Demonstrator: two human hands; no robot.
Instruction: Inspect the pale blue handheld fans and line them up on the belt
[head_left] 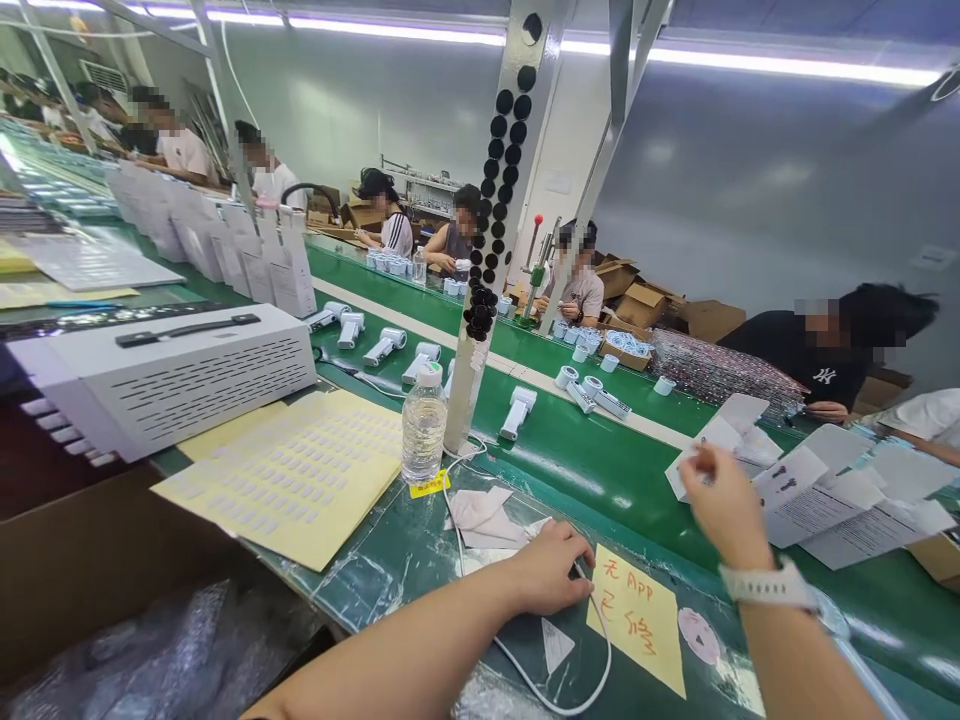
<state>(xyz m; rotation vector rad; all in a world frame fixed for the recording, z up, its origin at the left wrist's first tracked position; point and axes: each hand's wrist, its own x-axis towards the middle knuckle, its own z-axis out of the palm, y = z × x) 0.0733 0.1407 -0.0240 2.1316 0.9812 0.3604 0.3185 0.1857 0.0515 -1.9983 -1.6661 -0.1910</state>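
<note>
My left hand [551, 568] rests low over the green table, its fingers curled round the end of a white cable [606, 650], beside a yellow note [637, 620] with red writing. What the fingers cover is mostly hidden. Raised at the right, my right hand [718, 490] has its thumb and forefinger pressed together in front of an open white box [731, 430]; anything between the fingertips is too small to tell. A white watch band is on that wrist. Crumpled tissue [487, 515] lies behind my left hand.
A water bottle [424, 425] stands by a metal post [491, 250]. White handheld devices [517, 412] lie on the green belt. To the left are a yellow label sheet [300, 470] and a vented white case [187, 375]. More open boxes [817, 490] stand right. People sit across the belt.
</note>
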